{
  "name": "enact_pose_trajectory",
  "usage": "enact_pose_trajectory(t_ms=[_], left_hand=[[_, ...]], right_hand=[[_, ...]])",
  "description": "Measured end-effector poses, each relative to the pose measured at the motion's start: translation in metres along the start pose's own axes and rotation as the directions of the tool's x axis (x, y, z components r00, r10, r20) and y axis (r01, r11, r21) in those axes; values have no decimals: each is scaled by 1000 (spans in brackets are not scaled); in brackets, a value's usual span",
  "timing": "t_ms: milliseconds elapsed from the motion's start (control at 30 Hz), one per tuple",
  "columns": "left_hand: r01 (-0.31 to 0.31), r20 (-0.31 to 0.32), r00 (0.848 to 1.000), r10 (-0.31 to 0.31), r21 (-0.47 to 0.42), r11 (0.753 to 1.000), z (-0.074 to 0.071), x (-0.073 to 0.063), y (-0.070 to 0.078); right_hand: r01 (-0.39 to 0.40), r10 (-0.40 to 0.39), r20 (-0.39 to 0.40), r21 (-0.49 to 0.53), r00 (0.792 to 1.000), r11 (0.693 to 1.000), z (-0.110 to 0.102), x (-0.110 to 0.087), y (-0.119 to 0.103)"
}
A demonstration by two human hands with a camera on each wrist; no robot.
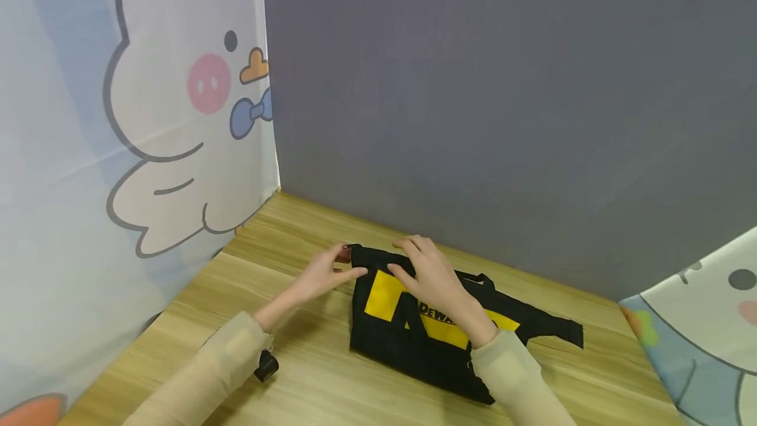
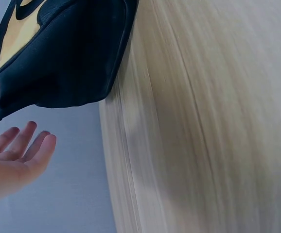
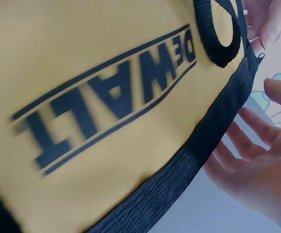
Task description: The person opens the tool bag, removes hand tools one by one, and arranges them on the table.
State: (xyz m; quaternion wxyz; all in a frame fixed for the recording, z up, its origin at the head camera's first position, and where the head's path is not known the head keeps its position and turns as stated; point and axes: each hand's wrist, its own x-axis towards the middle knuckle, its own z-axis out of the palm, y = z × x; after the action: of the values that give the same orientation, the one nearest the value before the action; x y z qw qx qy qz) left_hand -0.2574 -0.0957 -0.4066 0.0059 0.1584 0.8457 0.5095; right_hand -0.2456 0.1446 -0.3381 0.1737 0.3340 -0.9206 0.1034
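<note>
Loosely spread, left hand (image 1: 322, 275) and right hand (image 1: 434, 277), both at the upper edge of a black-and-yellow bag (image 1: 411, 344).

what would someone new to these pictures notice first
Most likely the black and yellow bag lying on the wooden table, its big DEWALT lettering upside down across the right wrist view. Next come the hands: left hand at the bag's upper left corner, right hand over its upper edge. A large pink-cheeked cartoon figure also stands out at the head view's left.
</note>
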Motion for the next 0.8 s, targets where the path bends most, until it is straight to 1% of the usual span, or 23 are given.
enact_pose_trajectory(t_ms=[67,200,300,367,533,667,800], left_hand=[[-28,15,1000,28,-9,1000,3,1,-1],[-70,29,997,72,-61,996,6,1,-3],[-80,40,996,84,-103,992,5,-1,-3],[-88,40,995,93,-115,989,3,-2,-2],[-127,31,991,130,-99,987,3,-2,-5],[-151,41,987,155,-76,986,5,-2,-8],[-151,52,986,156,-91,984,5,-2,-9]], right_hand=[[-2,2,11,4,1000,1000,1,4,-3],[3,-4,44,24,999,1000,5,17,-12],[21,-23,59,36,998,999,9,28,-19],[40,-43,64,46,997,998,12,36,-24],[66,-71,82,59,994,996,19,48,-33],[78,-83,102,53,991,996,25,53,-37],[73,-78,120,50,990,996,28,56,-39]])
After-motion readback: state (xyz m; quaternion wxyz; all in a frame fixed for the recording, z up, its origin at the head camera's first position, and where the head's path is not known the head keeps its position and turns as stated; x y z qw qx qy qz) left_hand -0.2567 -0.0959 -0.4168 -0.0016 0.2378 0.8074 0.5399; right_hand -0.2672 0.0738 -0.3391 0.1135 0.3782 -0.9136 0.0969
